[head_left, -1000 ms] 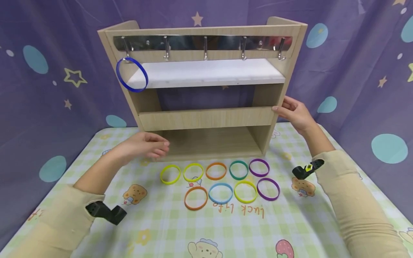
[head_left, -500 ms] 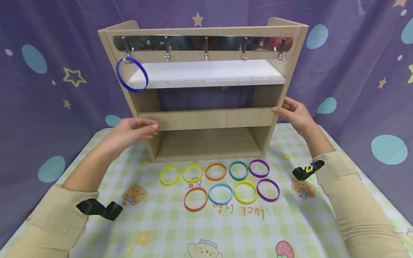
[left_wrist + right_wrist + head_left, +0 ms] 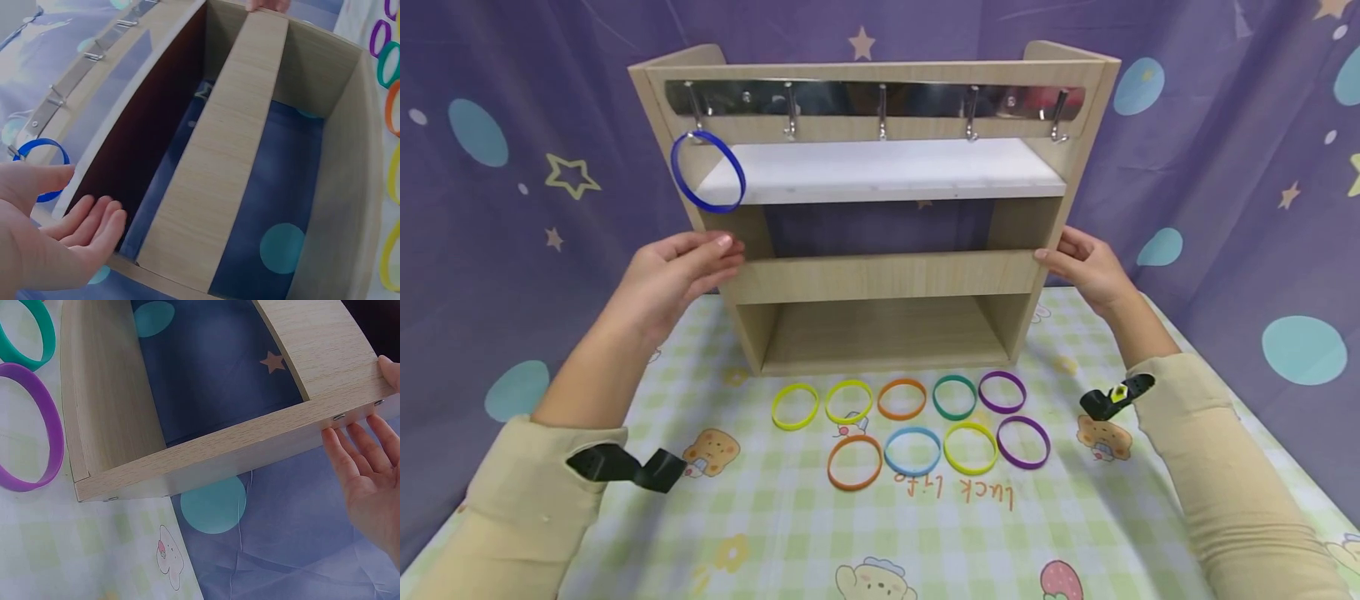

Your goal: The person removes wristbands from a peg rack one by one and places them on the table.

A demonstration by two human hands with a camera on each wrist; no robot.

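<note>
A light wooden shelf rack [image 3: 880,279] stands upright at the table's far side, with a metal strip of hooks [image 3: 882,112] along its top. From the leftmost hook hangs a blue wristband [image 3: 742,177]. My left hand [image 3: 666,279] is just below that band, beside the rack's left panel, fingers relaxed and holding nothing; the left wrist view shows its palm [image 3: 37,256]. With my right hand [image 3: 1093,267] I hold the rack's right side panel, thumb at the front edge and fingertips against the outer face [image 3: 275,456]. Several coloured wristbands lie flat in front of the rack.
The loose bands form two rows: yellow [image 3: 796,427], orange [image 3: 902,416], green [image 3: 955,416], purple [image 3: 1002,408], and nearer, dark orange [image 3: 855,486], light blue [image 3: 912,472], yellow and purple. A checked cloth [image 3: 805,542] covers the table. A purple patterned curtain [image 3: 1210,167] hangs behind.
My left hand has risen and moved left, from the rack's lower opening to beside its left panel below the blue wristband. My right hand stays on the right panel.
</note>
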